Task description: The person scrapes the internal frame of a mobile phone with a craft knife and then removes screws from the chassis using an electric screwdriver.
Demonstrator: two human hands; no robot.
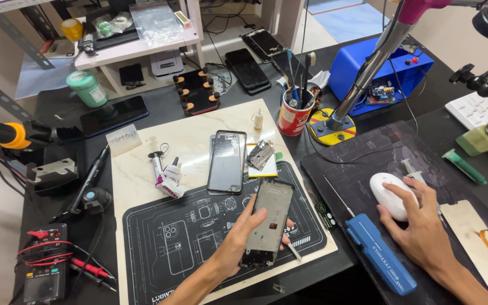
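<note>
Cluttered black repair bench (159,104) all around, with a pale marble-look board (142,175) at centre and a black printed work mat (182,237) laid over its near half. Left hand (238,237) is up over that mat, fingers wrapped around a dark bare phone frame (268,221), thumb pressed on its left edge. The frame's long axis runs near to far, leaning slightly right, top end pointing away toward a red cup of tools (295,116). Just beyond it, a second dark phone back panel (227,161) lies flat on the board. Right hand (419,217) sits well apart on a dark desk pad (368,164), fingers draped loosely over a white computer mouse (388,192), a blue screwdriver case (379,254) just beside it.
</note>
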